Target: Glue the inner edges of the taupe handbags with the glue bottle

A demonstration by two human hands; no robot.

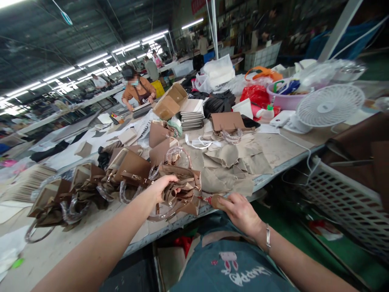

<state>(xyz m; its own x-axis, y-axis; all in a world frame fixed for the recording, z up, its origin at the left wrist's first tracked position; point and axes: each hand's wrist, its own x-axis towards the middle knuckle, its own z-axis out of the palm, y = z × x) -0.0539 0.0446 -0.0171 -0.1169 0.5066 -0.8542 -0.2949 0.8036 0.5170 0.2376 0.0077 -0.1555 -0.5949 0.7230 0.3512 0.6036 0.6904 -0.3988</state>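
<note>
My left hand (164, 186) is closed on the open top of a small brown handbag (185, 194) that lies at the near edge of the worktable (279, 150). My right hand (237, 209) is closed round a small brown tool or handle (214, 200) at the table edge, just right of the bag. A row of similar brown bags (88, 182) with plastic-wrapped handles lies to the left. Crumpled tan paper sheets (234, 162) lie behind the bag.
A white desk fan (330, 105) stands at the right, with a pink basin (284, 99) behind it. A white plastic crate (346, 198) sits beside the table. Cardboard boxes (170, 101) and stacked cards (191, 115) stand mid-table. A person (138, 91) works at the far side.
</note>
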